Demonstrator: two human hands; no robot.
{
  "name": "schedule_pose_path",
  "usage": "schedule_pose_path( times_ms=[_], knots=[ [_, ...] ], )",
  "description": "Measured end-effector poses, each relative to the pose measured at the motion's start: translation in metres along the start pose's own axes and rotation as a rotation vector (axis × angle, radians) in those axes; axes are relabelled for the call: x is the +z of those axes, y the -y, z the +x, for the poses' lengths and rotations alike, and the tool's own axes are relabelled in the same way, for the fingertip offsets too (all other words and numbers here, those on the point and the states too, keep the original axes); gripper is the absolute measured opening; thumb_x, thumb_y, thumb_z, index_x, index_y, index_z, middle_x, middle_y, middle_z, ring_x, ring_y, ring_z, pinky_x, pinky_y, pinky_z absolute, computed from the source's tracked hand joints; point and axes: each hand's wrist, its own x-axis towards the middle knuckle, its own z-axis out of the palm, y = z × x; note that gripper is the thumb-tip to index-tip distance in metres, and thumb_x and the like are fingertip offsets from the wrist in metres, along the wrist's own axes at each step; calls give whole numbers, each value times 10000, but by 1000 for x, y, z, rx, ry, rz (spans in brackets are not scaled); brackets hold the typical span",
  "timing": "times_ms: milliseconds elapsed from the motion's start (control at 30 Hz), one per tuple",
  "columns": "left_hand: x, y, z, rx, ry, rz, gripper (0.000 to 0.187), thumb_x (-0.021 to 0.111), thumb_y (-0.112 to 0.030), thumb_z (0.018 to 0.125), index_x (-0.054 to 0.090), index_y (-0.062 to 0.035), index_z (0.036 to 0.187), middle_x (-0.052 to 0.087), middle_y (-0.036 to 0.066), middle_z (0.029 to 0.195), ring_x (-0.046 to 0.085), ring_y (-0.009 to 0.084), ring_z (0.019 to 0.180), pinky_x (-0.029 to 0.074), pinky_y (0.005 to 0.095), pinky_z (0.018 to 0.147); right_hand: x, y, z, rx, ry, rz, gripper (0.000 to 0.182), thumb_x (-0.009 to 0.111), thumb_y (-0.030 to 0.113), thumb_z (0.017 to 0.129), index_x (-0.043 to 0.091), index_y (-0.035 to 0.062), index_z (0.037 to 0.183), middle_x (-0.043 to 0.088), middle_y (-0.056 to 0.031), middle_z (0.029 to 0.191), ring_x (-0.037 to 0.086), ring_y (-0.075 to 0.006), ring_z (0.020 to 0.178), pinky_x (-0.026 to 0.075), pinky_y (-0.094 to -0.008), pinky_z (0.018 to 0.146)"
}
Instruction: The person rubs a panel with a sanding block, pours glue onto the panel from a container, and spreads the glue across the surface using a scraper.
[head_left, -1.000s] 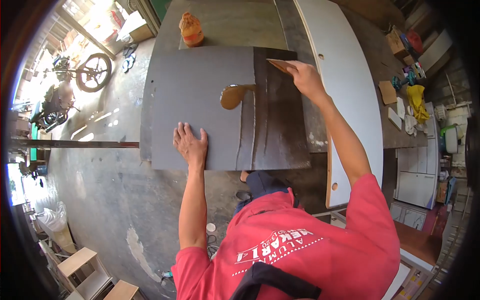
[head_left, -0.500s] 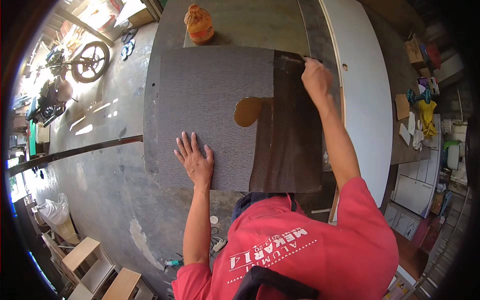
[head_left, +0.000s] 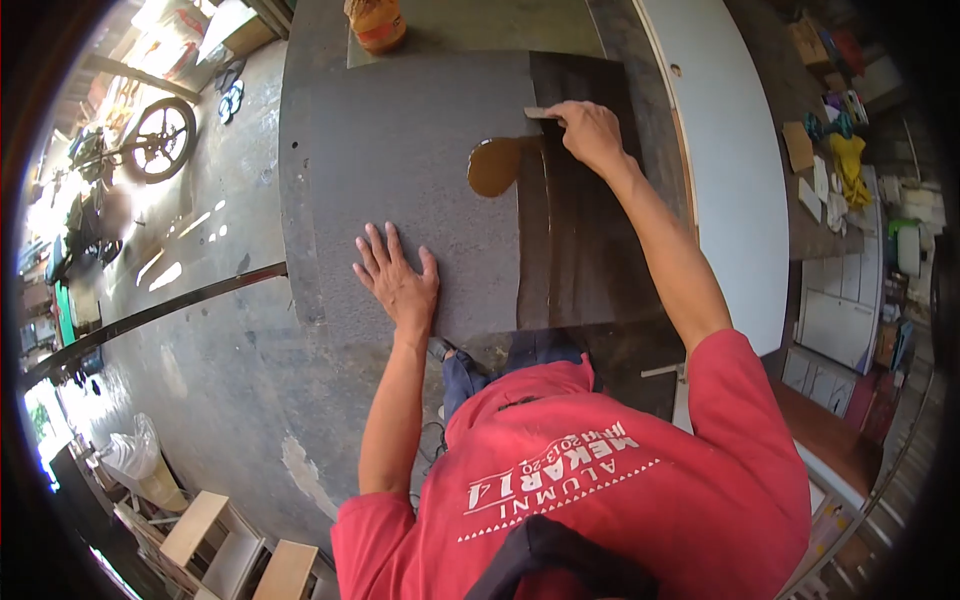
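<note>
A grey-brown textured sheet (head_left: 400, 120) lies flat on a work surface in front of me. My left hand (head_left: 400, 287) rests palm down on its lower left part, fingers spread. My right hand (head_left: 592, 137) grips a small flat spreader (head_left: 538, 113) near the sheet's far edge, its blade touching the surface. Just below the blade sits a puddle of amber-brown liquid (head_left: 493, 168), which looks like glue. Along the right side runs a dark, wet-looking coated band (head_left: 590, 250), with a ridge of liquid at its left part.
An orange container (head_left: 376, 24) stands beyond the sheet's far edge. To the right lies a long white panel (head_left: 735, 180). Shelves with tools and a yellow cloth (head_left: 849, 170) are further right. A motorcycle wheel (head_left: 162, 140) is at left, wooden stools (head_left: 195, 530) at lower left.
My right hand has moved left with the spreader from the sheet's far right corner to the edge of the dark band. My left hand stays flat on the sheet. The view has shifted.
</note>
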Motion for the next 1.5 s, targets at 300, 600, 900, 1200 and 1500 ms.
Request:
schedule_pose_path(
  times_ms=[300,600,900,1200,1500],
  knots=[
    [-16,67,5,441,35,-44,607,595,-383,959,530,-100,1492,433,167,1591,380,350,1469,278,499,1173,-32,100,-188,51,90,39,224,627,4,858,771,87,1008,760,-108,954,707,-348,889,566,-443,802],
    [-12,74,2,448,-16,-105,595,580,-387,966,548,-67,1467,437,185,1582,372,367,1476,294,522,1164,-75,180,-300,145,356,42,250,636,4,854,769,56,1059,757,-171,993,726,-315,916,559,-397,850],
    [-12,73,6,193,4,-86,740,603,-433,936,451,-11,1524,301,258,1638,200,501,1525,125,697,1202,-109,148,-130,195,-61,388,289,604,74,965,708,28,1231,755,-158,1117,726,-325,1026,549,-380,914],
    [-18,62,10,150,116,8,742,613,-387,940,402,-39,1561,243,214,1677,151,463,1554,109,658,1227,39,28,57,-189,-392,-124,289,551,92,937,717,68,1172,734,-95,1194,696,-308,1092,546,-455,933],
    [-18,58,14,121,166,6,746,627,-343,930,379,-60,1575,225,180,1692,108,428,1575,72,647,1238,94,1,67,-107,-331,-150,343,523,100,958,676,78,1264,678,-113,1318,618,-346,1243,488,-489,1034]
  ],
)
